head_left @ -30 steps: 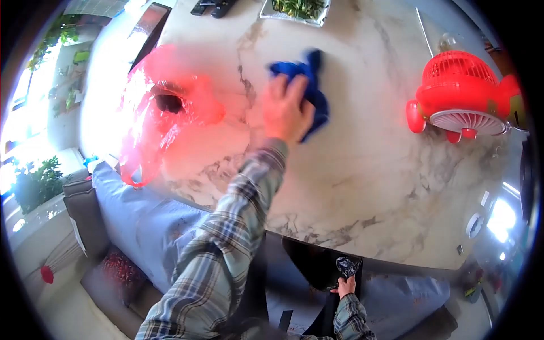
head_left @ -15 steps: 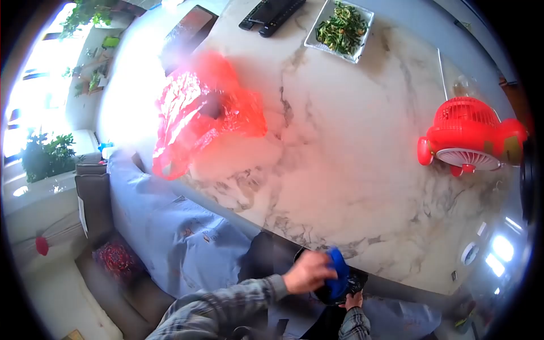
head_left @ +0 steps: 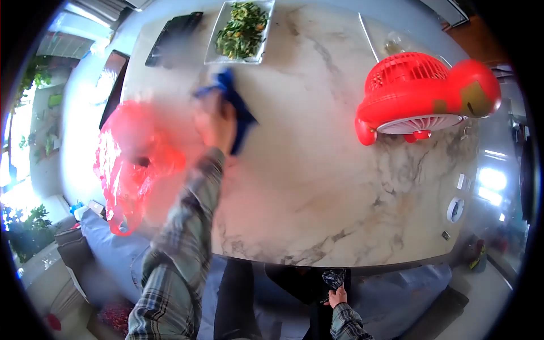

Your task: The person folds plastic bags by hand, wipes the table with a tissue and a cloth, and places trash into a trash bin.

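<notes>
My left hand [head_left: 215, 122] is stretched out over the marble-patterned table [head_left: 306, 192], closed on a blue cloth [head_left: 242, 116]. The cloth hangs past my fingers on the right, just below a white dish [head_left: 266, 52] of chopped greens [head_left: 242, 31]; blur hides whether it touches the tabletop. Below the table's near edge, my right hand [head_left: 338, 296] grips a crinkled black plastic bag [head_left: 334, 277]. A red translucent plastic bag [head_left: 127, 164] lies crumpled to the left of my left forearm.
On the right stands a red fan [head_left: 408, 93] with a white grille. Dark remote-like objects [head_left: 174, 37] lie beside the dish, and a dark flat panel [head_left: 113, 85] is at the left edge. A small round white item [head_left: 455, 209] sits near the right edge. Blue-covered seating [head_left: 396, 292] runs below the table.
My left hand has carried the blue cloth from the table's near edge up across the tabletop toward the dish. My right hand stays low with the black bag. The camera view has turned right.
</notes>
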